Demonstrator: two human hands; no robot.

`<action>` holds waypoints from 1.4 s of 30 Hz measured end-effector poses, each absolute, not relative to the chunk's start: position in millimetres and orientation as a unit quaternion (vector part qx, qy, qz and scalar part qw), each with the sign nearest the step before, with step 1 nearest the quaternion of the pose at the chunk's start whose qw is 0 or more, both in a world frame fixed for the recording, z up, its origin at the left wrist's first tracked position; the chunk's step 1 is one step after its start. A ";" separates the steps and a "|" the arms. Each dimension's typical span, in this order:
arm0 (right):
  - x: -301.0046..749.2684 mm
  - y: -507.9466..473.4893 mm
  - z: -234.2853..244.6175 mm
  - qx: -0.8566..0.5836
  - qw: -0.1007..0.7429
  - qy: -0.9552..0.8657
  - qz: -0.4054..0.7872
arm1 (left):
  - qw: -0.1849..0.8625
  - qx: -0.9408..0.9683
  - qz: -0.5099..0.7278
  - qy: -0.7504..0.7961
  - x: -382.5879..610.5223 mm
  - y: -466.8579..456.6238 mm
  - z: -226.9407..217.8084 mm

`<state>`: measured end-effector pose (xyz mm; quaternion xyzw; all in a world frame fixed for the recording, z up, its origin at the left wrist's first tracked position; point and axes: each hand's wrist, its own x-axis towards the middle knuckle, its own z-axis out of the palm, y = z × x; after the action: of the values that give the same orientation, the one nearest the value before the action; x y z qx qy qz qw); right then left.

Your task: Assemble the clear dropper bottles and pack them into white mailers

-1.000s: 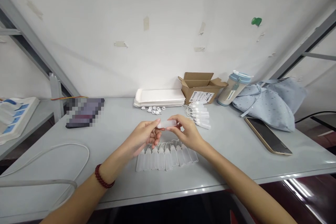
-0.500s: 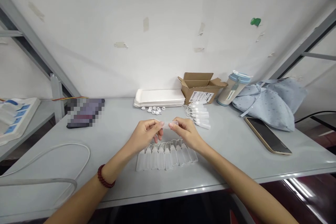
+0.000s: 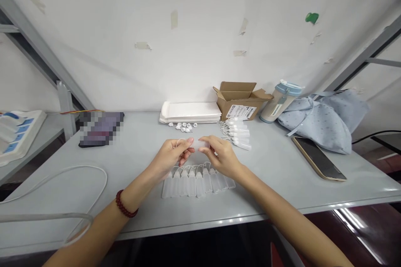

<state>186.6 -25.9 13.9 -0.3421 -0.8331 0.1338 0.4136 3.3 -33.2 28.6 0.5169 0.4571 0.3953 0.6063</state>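
Note:
My left hand (image 3: 177, 152) is closed in a pinch, with a thin white cord loop (image 3: 179, 142) showing over its fingers; whatever else it holds is hidden. Facing it, my right hand (image 3: 219, 153) curls its thumb and forefinger around a small translucent plastic bottle (image 3: 206, 144), mostly covered by the fingers. Both hands hover over the desk with a narrow gap between the fingertips. Below them lies a row of several flat translucent bottles (image 3: 199, 185) with white cord loops at their necks. More bottles with white caps (image 3: 241, 135) lie beyond my right hand. Several loose white caps (image 3: 184, 126) sit behind my left hand.
At the back are a stack of white trays (image 3: 192, 110), an open cardboard box (image 3: 239, 106) and a tumbler (image 3: 278, 102). A blue cloth bag (image 3: 319, 123) and a phone (image 3: 319, 158) lie right. White cable (image 3: 105, 179) and a blurred dark item (image 3: 102, 129) are left.
My hands have drawn slightly apart; the bottle that spanned both is now mostly hidden within my right hand's fingers. The view has tilted down a little. The bottles on the desk stay put.

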 end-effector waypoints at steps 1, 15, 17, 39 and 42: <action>186.6 -26.1 14.5 -0.349 0.413 -0.828 0.146 | 0.599 0.526 0.399 0.453 2.7 -33.4 28.9; 197.2 -7.4 18.4 -0.471 0.427 -0.694 0.339 | 0.369 0.661 0.401 0.516 -23.1 -12.1 32.0; 206.7 3.1 16.1 -0.494 0.454 -0.684 0.285 | 0.253 0.673 0.406 0.564 -44.3 4.7 26.9; 310.0 53.1 27.6 -0.643 0.361 -0.673 0.064 | 0.032 0.794 0.264 0.547 -64.4 52.8 -35.2; 311.9 57.2 22.1 -0.630 0.359 -0.686 0.061 | 0.028 0.795 0.259 0.549 -64.2 52.3 -34.4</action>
<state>311.9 57.2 22.1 -0.6304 -0.6858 0.0611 0.3585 -64.2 52.3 -34.4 0.7946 0.5487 0.2585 0.0278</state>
